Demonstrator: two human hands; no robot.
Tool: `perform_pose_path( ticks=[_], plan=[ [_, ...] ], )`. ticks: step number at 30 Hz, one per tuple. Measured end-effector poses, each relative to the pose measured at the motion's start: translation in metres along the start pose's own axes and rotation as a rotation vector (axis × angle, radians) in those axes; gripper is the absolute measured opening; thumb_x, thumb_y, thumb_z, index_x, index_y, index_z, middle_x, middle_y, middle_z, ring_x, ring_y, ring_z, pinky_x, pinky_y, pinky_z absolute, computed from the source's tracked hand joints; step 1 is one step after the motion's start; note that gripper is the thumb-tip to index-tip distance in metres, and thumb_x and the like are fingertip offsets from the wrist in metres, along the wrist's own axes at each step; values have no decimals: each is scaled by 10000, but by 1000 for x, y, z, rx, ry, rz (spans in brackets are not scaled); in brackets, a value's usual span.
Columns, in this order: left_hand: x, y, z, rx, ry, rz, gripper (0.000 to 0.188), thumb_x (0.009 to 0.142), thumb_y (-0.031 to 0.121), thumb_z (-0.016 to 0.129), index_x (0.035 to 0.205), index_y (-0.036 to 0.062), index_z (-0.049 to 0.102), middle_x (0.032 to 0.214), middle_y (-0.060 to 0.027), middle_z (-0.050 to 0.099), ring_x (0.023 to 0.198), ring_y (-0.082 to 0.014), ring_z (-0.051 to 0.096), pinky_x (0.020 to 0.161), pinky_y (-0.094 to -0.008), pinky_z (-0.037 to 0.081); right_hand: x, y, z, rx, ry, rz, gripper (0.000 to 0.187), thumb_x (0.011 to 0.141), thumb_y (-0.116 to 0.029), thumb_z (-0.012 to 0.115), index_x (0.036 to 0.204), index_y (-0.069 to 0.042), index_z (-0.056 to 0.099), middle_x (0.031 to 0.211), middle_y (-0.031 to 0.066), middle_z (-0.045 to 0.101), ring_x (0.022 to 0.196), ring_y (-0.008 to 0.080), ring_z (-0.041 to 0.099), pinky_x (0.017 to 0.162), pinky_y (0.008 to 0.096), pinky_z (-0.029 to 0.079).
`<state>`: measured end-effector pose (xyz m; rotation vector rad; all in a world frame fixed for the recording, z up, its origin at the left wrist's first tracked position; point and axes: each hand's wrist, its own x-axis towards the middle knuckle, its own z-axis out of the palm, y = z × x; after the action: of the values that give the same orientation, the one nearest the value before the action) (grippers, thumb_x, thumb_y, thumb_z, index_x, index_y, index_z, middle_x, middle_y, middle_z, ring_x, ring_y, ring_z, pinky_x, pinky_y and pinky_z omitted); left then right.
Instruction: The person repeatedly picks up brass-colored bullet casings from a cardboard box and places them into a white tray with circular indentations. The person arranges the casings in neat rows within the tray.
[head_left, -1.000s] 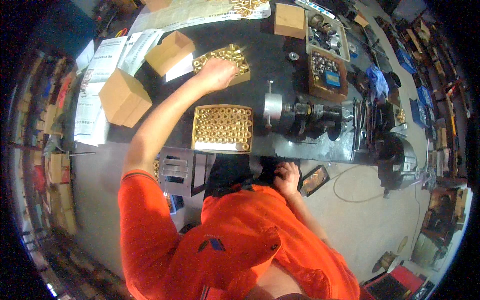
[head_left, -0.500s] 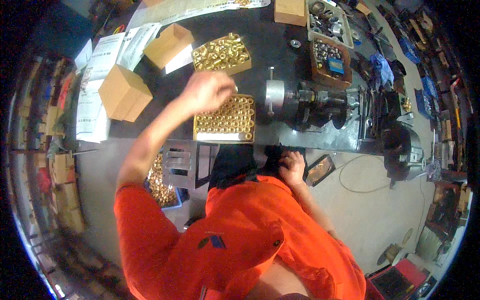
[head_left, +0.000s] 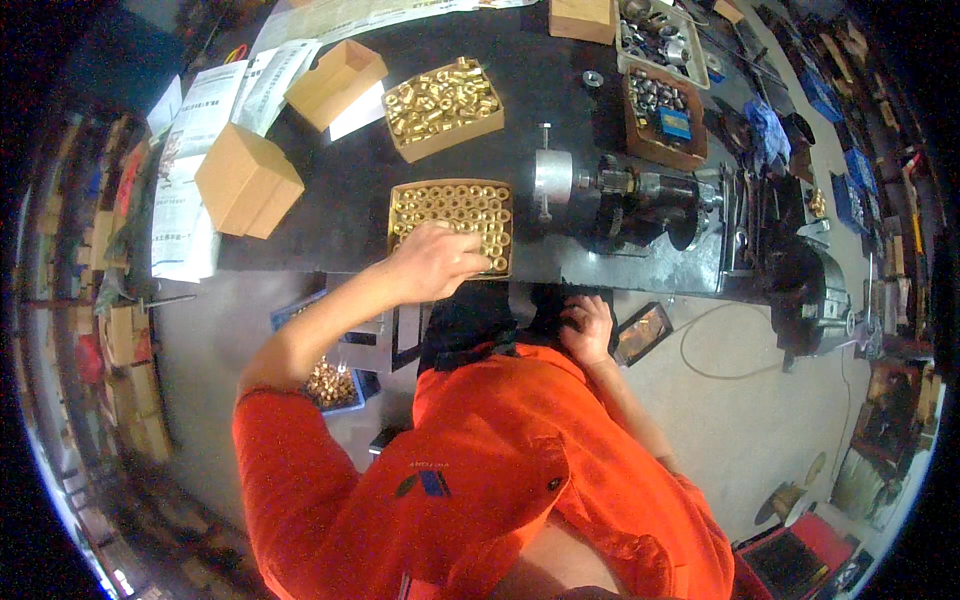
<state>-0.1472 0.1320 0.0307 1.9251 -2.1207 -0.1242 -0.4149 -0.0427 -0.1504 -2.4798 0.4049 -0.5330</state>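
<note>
The left hand (head_left: pixel 435 262) is curling its fingers over the near rows of a shallow tray of brass rings (head_left: pixel 452 222), which is sitting at the near edge of the dark workbench (head_left: pixel 330 190). The fingers are bunching together as if pinching a ring, though the hand is hiding whether anything is between them. The right hand (head_left: pixel 588 328) is resting loosely closed below the bench's near edge, on dark cloth over the lap, holding nothing that shows.

Judging by this, the step in hand is setting or picking rings in the ordered tray; the next move is calling for a fine fingertip placement that does not disturb neighbouring rows.

Behind the tray, a box of loose brass fittings (head_left: pixel 443 102) is lying toward the far edge. Just right of the tray, a small bench machine (head_left: pixel 620 195) is standing. Two cardboard boxes (head_left: pixel 248 182) are sitting toward the left edge, beside printed sheets (head_left: pixel 190 170).
</note>
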Motion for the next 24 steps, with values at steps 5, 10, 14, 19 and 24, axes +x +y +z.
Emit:
perform_pose_path(
  ticks=[5,10,14,19,24],
  plan=[
    [0,-5,7,56,-32,5,185,752,208,652,935,182,649,790,-56,513,695,-280,572,612,-409,460,1,-2,-2,6,-9,7,199,554,-140,656,744,-81,647,964,49,617,868,300,522,744,410,433],
    [3,-5,3,61,-74,6,217,741,188,651,958,198,657,796,-47,523,715,-277,586,629,-415,470,1,-2,-3,11,-11,7,204,551,-141,656,744,-77,646,968,49,618,872,304,522,751,409,435],
    [5,-7,2,80,-94,29,236,728,179,652,963,198,657,809,-40,531,723,-276,589,638,-419,470,1,-2,-2,2,-18,18,204,549,-138,662,742,-76,646,971,54,618,880,310,522,753,418,440],
    [7,-9,-2,-23,-82,30,168,762,197,657,924,156,648,787,-56,553,719,-276,597,627,-420,466,-1,0,2,-14,-30,47,212,550,-150,684,746,-78,648,971,61,613,895,320,522,754,430,445],
    [22,-33,-40,-22,147,-78,110,797,204,644,846,105,641,710,-87,558,662,-304,593,569,-432,464,-1,-2,-2,-1,-41,57,234,545,-156,692,763,-80,651,967,64,604,903,321,522,759,429,446]
  ],
)
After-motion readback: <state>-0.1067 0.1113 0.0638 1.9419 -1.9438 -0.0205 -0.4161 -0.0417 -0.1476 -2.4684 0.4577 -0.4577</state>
